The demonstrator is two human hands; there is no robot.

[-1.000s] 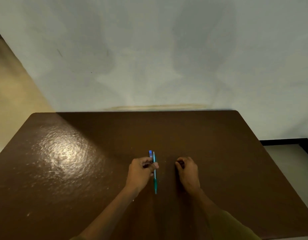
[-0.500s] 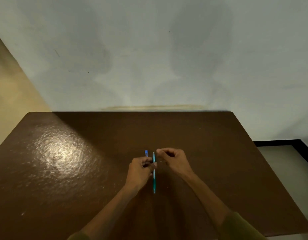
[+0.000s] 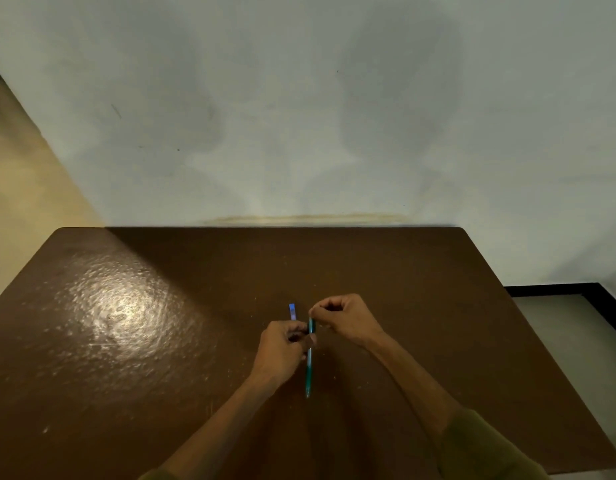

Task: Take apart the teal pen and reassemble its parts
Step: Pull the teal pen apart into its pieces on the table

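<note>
The teal pen (image 3: 309, 365) points toward and away from me over the brown table (image 3: 126, 341), its tip nearest me. My left hand (image 3: 282, 351) grips its upper half from the left. My right hand (image 3: 348, 318) pinches the pen's far end with thumb and forefinger. A small blue piece (image 3: 292, 311) lies on the table just beyond my left hand; it may be the pen's cap, but I cannot tell for sure.
The table's far edge meets a pale wall (image 3: 299, 116). A strong glare patch (image 3: 116, 313) shines on the left half of the tabletop. Floor (image 3: 569, 327) shows past the table's right edge.
My right hand has moved from resting on the table at the right over to the pen's far end and closed on it. My left hand has kept its hold.
</note>
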